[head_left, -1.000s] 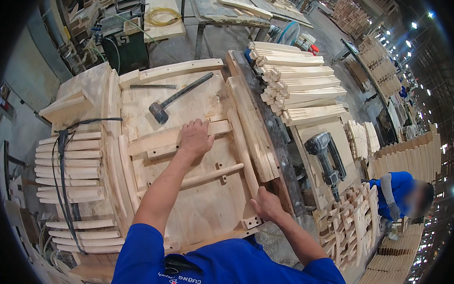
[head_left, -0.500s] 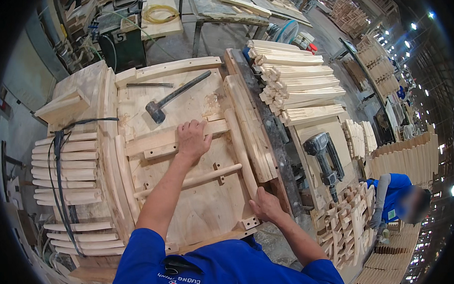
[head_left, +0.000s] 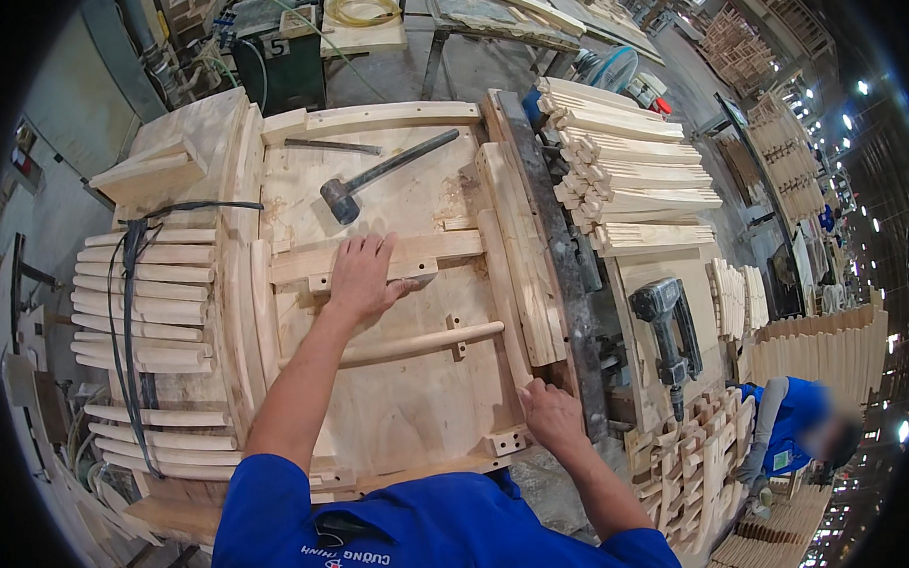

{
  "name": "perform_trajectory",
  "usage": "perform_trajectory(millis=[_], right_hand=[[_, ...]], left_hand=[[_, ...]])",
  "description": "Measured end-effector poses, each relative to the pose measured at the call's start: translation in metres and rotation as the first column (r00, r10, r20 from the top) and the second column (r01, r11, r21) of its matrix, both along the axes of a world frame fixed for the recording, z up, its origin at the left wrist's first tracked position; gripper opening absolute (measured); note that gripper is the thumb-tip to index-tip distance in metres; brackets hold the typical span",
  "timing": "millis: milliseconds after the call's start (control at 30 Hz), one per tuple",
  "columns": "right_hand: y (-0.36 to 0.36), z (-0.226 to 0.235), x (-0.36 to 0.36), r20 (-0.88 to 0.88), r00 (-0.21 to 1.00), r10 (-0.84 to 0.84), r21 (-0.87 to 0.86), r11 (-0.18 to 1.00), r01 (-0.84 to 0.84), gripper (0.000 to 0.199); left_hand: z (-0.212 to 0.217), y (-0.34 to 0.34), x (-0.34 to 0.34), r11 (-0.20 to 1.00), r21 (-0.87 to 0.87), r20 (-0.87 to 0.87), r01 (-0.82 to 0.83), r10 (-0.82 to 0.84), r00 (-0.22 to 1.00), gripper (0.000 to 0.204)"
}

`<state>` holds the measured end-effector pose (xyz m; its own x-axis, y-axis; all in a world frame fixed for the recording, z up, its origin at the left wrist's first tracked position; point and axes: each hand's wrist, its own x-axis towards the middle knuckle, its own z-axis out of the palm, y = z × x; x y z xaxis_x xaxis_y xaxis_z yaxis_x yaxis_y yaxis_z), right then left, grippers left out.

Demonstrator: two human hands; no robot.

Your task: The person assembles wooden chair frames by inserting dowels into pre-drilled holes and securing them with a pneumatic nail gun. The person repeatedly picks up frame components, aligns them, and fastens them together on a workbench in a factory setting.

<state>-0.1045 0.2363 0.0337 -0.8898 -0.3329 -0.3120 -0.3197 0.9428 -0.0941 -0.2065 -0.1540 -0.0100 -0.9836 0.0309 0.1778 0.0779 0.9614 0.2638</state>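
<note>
My left hand lies with fingers outstretched over a flat wooden rail and the drilled block against it. My right hand is closed round the near end of a slim curved wooden post. The rail spans from this post to a second post on the left. Nearer me, a round wooden rod runs between the two posts. They lie on a plywood board with drilled blocks and edge strips. A black mallet rests beyond my left hand, beside a thin dark bar.
Left of the board lie rows of wooden sticks under black cords. Stacked slats and a nail gun are to the right. A co-worker in blue bends at the far right beside piled wooden parts.
My left hand has slid left along the rail, its fingers now straighter. My right hand still holds the post's near end. The whole view has shifted slightly.
</note>
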Motion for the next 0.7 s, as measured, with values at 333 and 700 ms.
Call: perform_trajectory(millis=[333,700], right_hand=[[-0.014,0.004,-0.002,0.037,0.999,-0.003,0.044,0.999,0.001,0.043],[-0.008,0.014,0.012,0.051,0.992,-0.114,0.050,0.992,0.112,0.044]], left_hand=[[0.004,0.000,0.000,0.999,-0.006,-0.022,-0.041,0.041,0.999,0.092],[0.012,-0.009,0.012,0.995,0.015,-0.004,-0.099,0.099,0.995,0.090]])
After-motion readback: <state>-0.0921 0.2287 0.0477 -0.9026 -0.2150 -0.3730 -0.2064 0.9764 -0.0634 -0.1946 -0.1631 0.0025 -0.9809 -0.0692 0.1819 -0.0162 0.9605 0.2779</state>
